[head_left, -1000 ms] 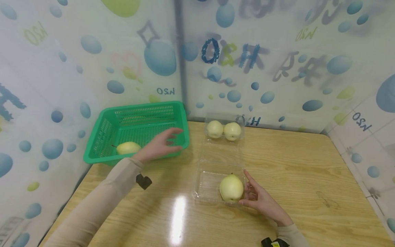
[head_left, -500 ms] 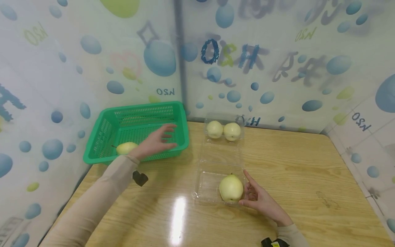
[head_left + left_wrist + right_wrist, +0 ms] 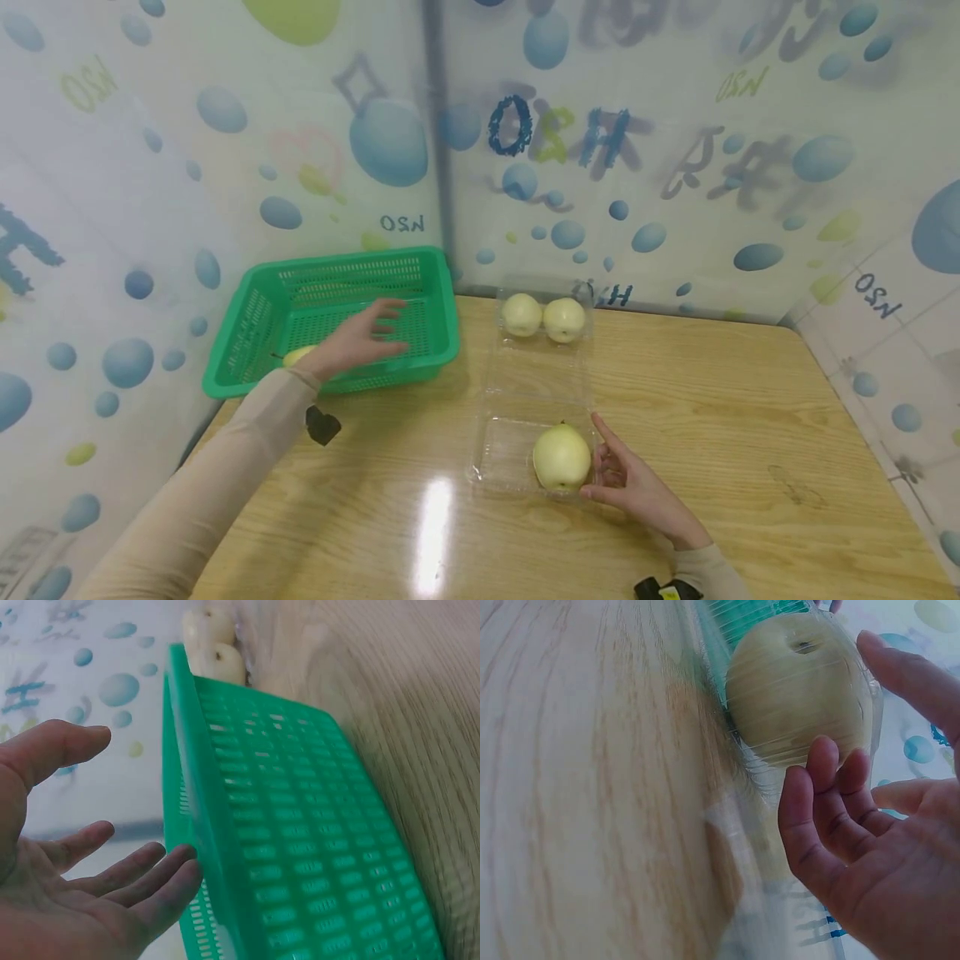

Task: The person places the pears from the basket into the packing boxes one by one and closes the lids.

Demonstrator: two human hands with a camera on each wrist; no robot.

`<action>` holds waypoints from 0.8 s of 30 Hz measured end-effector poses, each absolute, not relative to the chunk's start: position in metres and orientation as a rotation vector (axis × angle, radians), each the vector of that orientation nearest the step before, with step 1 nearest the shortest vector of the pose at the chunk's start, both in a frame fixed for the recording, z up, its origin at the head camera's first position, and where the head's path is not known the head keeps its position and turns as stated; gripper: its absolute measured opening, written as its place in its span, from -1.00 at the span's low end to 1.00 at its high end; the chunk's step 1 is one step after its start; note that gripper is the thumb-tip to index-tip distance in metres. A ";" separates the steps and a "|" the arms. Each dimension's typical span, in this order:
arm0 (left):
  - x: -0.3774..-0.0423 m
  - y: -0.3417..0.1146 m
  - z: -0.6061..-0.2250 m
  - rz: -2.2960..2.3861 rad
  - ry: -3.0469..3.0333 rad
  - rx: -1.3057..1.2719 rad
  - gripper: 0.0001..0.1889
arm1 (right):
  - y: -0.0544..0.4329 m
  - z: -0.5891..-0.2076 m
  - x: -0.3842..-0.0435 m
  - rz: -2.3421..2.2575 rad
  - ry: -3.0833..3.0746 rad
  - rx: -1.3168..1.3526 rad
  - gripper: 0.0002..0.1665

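Note:
My left hand (image 3: 360,337) hovers over the green basket (image 3: 225,379) with nothing in its grasp, fingers spread. Inside the basket a yellow pear (image 3: 296,356) shows its stem, partly hidden behind that wrist. In the left wrist view, the fingertips overlap the basket's rim (image 3: 206,817). On the table lies a clear plastic box (image 3: 506,454) with a large pale pear (image 3: 562,457) in its right half. My right hand (image 3: 637,492) rests at the box's right side, thumb by the near corner. The right wrist view shows its loosely bent fingers (image 3: 799,817) beside the pear.
Two more pears, a left one (image 3: 522,315) and a right one (image 3: 564,320), sit in clear plastic at the table's back edge. Behind the wooden table (image 3: 712,400) stands a patterned wall covering (image 3: 660,108). The basket's side walls rise around its pear.
My left hand has moved left across the basket, and its wrist now covers more of the pear there. My right hand, the box and its pear have stayed in place.

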State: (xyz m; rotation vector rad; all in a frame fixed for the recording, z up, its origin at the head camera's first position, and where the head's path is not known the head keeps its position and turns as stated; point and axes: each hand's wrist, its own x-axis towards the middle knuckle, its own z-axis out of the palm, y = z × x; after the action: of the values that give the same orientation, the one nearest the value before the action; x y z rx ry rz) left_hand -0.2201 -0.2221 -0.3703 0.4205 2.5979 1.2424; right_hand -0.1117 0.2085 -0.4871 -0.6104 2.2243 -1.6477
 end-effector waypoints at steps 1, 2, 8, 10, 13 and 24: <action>-0.221 -0.224 -0.371 1.236 2.599 0.415 -0.27 | 0.209 -0.487 -0.112 -1.648 2.225 -0.610 0.20; -0.221 -0.226 -0.371 1.226 2.602 0.408 -0.28 | 0.209 -0.487 -0.112 -1.648 2.227 -0.610 0.20; -0.224 -0.234 -0.369 1.195 2.591 0.385 -0.29 | 0.209 -0.487 -0.111 -1.646 2.237 -0.609 0.20; -0.225 -0.236 -0.367 1.172 2.591 0.384 -0.29 | 0.209 -0.487 -0.111 -1.648 2.236 -0.605 0.20; -0.225 -0.240 -0.364 1.123 2.599 0.396 -0.30 | 0.209 -0.487 -0.111 -1.653 2.232 -0.602 0.20; -0.227 -0.265 -0.361 0.870 2.603 0.434 -0.32 | 0.209 -0.488 -0.112 -1.673 2.201 -0.622 0.19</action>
State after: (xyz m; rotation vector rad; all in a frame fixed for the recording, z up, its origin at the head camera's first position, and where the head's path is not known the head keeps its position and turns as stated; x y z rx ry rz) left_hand -0.2270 -0.2649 -0.3611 0.4341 2.6026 0.8698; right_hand -0.1117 0.2094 -0.4878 -0.6221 2.2014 -1.6733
